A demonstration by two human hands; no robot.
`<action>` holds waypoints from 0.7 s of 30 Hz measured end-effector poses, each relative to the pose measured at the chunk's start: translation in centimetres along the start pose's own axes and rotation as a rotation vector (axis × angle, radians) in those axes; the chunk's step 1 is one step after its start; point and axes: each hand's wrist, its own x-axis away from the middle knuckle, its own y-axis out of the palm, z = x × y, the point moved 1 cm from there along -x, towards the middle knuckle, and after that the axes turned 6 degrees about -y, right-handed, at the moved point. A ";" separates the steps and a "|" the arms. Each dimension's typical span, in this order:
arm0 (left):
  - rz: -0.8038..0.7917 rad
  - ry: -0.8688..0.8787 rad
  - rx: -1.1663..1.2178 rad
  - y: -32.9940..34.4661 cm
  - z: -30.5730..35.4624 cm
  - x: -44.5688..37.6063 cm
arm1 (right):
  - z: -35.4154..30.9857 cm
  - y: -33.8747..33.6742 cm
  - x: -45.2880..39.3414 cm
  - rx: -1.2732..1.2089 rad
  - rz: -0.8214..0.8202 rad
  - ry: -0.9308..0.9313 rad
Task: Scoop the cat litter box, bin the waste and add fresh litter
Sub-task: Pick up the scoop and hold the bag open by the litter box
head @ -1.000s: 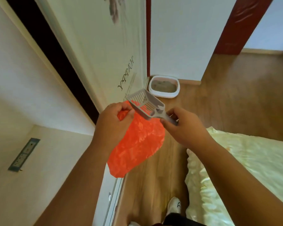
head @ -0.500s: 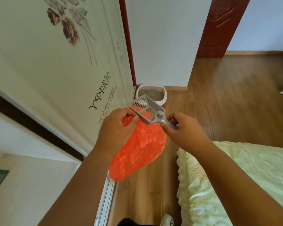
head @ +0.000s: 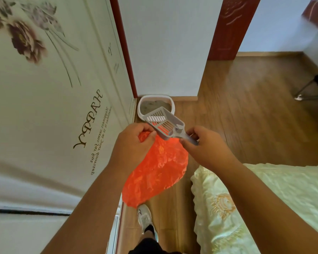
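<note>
Left hand (head: pixel 131 143) grips orange bag (head: pixel 154 171); right hand (head: pixel 206 149) pinches scoop (head: pixel 165 123).

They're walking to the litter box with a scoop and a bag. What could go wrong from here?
The thin orange bag is only bunched in the left hand, so its mouth may be awkward to open one-handed. The right hand holds the scoop by its handle tip, so a loaded scoop might wobble and spill.

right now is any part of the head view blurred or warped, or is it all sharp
Head view: the scoop, orange bag and both hands are sharp; the top right corner and chair leg smear with motion blur; the wide lens bends the wardrobe door and red door frame.
</note>
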 end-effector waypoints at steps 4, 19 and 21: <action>-0.042 0.029 0.036 -0.5 -0.4 -6.7 | -0.8 0.1 -5.4 0.023 0.061 0.057; -0.150 0.181 -0.046 1.5 -0.7 -27.4 | 0.9 0.4 -22.0 -0.048 0.154 0.164; -0.144 0.172 -0.071 2.6 -0.4 -29.7 | 2.0 0.2 -24.6 -0.054 0.147 0.148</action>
